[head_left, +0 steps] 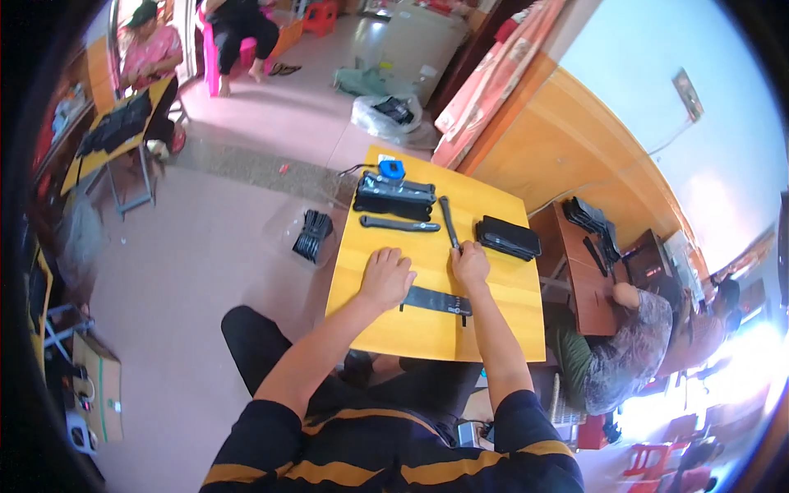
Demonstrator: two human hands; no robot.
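A yellow table (353, 329) stands in front of me. On it, near its front, lies a flat dark grey band (436, 301) with a small pale mark and short black tabs. My left hand (386, 279) rests palm down at the band's left end, fingers spread. Farther right, my right hand (471, 264) is closed at the near end of a narrow black strap (447, 218) that points away from me. Another black strap (400, 223) lies crosswise beyond my left hand. What lies beneath my palms is hidden.
Stacked black bands (394, 197) sit at the far left, with a blue tape measure (392, 169) on top. A black stack (508, 238) lies at the right edge. Bundled black straps (312, 236) rest on the floor. A person (625, 349) sits close by on my right.
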